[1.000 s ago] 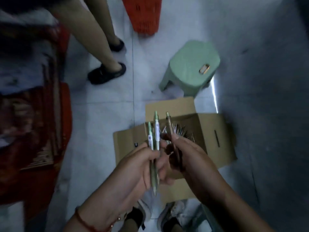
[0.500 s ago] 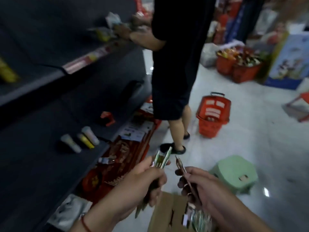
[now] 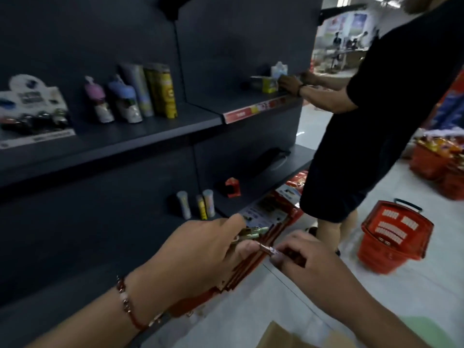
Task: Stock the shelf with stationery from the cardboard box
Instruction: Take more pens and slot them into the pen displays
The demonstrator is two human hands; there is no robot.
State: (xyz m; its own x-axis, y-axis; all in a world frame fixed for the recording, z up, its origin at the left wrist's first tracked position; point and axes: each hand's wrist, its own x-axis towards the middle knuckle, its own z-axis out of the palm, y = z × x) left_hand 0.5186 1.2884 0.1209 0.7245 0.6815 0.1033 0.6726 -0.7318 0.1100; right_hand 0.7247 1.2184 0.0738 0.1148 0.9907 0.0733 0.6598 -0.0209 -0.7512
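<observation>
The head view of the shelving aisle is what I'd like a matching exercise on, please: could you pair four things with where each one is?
Things:
1. green pens
2. red basket
3. yellow box
4. cardboard box

Places:
A. standing on the upper shelf
B. at the bottom edge of the picture, on the floor
C. gripped in the left hand
D. on the floor beside the other person's legs

Pairs: 1-C, 2-D, 3-A, 4-B
</observation>
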